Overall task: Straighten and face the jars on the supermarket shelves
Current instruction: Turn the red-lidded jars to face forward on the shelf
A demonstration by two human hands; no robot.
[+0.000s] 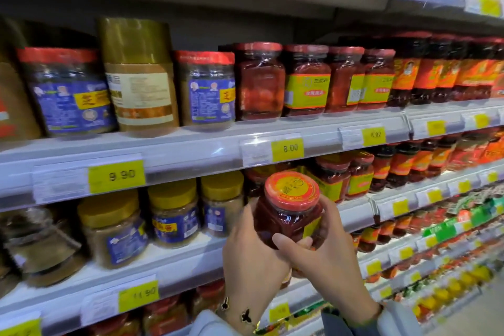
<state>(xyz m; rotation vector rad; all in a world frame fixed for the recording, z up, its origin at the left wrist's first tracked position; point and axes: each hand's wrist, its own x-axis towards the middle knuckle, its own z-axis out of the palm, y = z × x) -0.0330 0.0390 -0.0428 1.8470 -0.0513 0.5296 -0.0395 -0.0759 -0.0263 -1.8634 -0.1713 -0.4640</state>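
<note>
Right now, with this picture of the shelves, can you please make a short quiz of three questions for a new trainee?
1. True or false: both hands hold the red-lidded jar.
2. Which price tag sits below the blue-label jar on the upper shelf? A) 9.90 B) 8.00 C) 5.50
3. What colour are the lids of the jars to the left of the held jar, same shelf level?

Key:
1. True: the left hand and the right hand both grip it.
2. A, the 9.90 tag.
3. Yellow, as on the yellow-lidded jar.
</note>
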